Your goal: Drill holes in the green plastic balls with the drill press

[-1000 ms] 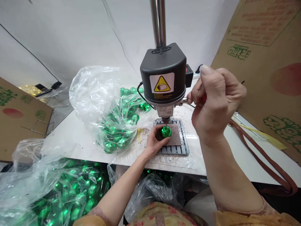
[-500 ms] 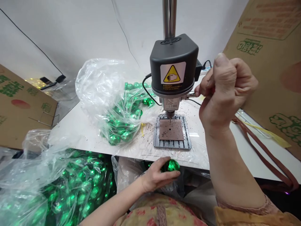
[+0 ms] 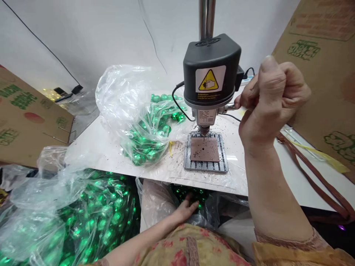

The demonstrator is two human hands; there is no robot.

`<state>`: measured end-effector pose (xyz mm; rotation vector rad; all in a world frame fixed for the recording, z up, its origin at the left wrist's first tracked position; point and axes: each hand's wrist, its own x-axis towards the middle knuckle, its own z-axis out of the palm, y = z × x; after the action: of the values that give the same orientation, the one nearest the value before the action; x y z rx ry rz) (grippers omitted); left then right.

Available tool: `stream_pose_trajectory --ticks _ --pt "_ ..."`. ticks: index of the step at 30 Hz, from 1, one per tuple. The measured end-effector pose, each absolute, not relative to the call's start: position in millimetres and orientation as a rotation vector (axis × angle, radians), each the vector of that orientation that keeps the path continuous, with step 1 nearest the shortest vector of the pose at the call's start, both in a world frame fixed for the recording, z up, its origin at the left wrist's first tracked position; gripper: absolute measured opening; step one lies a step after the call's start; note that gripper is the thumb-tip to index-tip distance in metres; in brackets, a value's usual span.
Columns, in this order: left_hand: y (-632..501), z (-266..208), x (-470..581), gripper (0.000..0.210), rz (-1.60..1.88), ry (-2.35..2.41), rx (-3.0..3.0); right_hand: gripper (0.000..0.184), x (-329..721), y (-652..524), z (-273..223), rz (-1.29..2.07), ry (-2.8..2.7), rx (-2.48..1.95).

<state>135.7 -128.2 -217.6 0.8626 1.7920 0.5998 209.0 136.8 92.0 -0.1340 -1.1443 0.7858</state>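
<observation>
My right hand (image 3: 273, 96) is closed around the end of the metal feed handle (image 3: 230, 107) of a small black drill press (image 3: 212, 70). Its chuck and bit (image 3: 204, 130) hang just over a brown square board (image 3: 210, 151) with a dark hole, lying on the slotted metal base (image 3: 187, 162). Below the table's front edge, my left hand (image 3: 188, 210) reaches into a plastic bag of shiny green balls (image 3: 177, 191). Its thumb and a finger show apart, with no ball visible between them; the other fingertips are partly hidden among the balls.
On the white table (image 3: 91, 142) lies a clear plastic bag of green mirrored balls (image 3: 149, 136). A bigger bag of green balls (image 3: 105, 207) stands lower left. Cardboard boxes (image 3: 33, 122) flank both sides. A brown strap (image 3: 313, 173) hangs at the right. Dark shavings surround the base.
My left hand has moved down from the table edge into the bag, and the green ball it held no longer shows in it. My right hand stays on the handle. The view has shifted slightly.
</observation>
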Motion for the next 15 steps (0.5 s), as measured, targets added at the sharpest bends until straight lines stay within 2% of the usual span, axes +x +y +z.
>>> stream_pose_trajectory --ticks 2,5,8,10,13,15 --pt "-125 -205 138 0.062 0.355 1.612 0.904 0.041 209 137 91 0.768 -1.155 -0.138" --pt "-111 -151 128 0.041 0.205 1.474 1.321 0.041 209 136 90 0.767 -1.155 -0.158" --pt "-81 -75 101 0.029 0.463 1.395 1.551 0.042 209 136 91 0.776 -1.136 -0.154" --pt "-50 -35 72 0.032 0.752 1.484 1.515 0.042 209 135 91 0.791 -1.121 -0.149" --pt "4 -6 22 0.033 1.104 1.942 1.591 0.041 209 135 91 0.812 -1.103 -0.151" --pt "39 -5 -9 0.038 0.936 2.318 1.641 0.040 209 135 90 0.804 -1.106 -0.146"
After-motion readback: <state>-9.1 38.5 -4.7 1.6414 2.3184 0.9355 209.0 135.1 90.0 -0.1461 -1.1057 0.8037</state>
